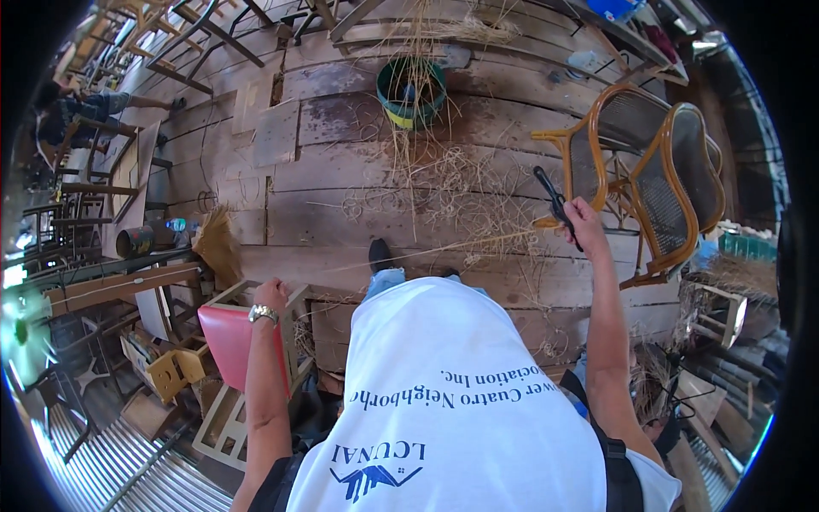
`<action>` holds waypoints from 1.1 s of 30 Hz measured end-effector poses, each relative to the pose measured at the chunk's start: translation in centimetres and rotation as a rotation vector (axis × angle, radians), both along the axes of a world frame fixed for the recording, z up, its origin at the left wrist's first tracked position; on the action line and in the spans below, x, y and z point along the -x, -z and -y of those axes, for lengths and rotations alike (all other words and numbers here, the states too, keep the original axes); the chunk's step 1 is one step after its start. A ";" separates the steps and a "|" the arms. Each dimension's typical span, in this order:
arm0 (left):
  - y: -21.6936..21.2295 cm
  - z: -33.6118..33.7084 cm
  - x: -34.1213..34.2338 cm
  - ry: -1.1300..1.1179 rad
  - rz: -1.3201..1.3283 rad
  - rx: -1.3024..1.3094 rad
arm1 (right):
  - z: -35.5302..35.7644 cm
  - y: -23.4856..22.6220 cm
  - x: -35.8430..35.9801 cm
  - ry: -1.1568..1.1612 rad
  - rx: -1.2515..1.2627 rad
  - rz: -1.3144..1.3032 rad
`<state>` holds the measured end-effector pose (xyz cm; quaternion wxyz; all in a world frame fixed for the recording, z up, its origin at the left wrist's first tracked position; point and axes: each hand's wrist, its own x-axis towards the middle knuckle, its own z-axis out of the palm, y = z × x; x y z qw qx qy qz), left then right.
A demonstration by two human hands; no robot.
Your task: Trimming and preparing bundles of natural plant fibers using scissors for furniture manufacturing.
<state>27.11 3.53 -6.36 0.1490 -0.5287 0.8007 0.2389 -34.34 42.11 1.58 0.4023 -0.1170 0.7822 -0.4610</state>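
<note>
My right hand [583, 225] is wrapped round a slim black tool [556, 198], its kind hard to make out, held beside a rattan chair. A thin pale cane strip [452, 247] runs across in front of me from near that tool toward my left hand [271, 293]. Closed, my left hand seems to pinch the strip's far-left end, with a metal watch on the wrist. It is over the wooden frame of a chair with a red padded panel [229, 346]. Curled cane shavings [478, 192] litter the plank floor between my hands and beyond.
A dark green bucket [412, 107] with long strands hanging over it stands ahead. Curved rattan chairs [674, 183] are close on the right. A straw broom head [218, 247] and stacked wooden furniture are on the left, where another person [85, 111] is partly visible.
</note>
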 end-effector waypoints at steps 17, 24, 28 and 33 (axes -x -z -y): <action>-6.3 -14.3 30.0 0.195 -0.666 -0.839 | 5.2 0.3 -17.9 -0.037 0.106 0.411; -7.4 -16.0 29.1 0.108 -0.603 -0.893 | 7.7 1.5 -21.6 0.041 0.301 0.293; -7.4 -15.4 28.1 0.120 -0.571 -0.897 | 8.9 1.4 -23.0 0.133 0.248 0.219; -5.5 -15.3 26.7 0.128 -0.626 -0.840 | 9.6 2.2 -23.3 -0.010 0.191 0.238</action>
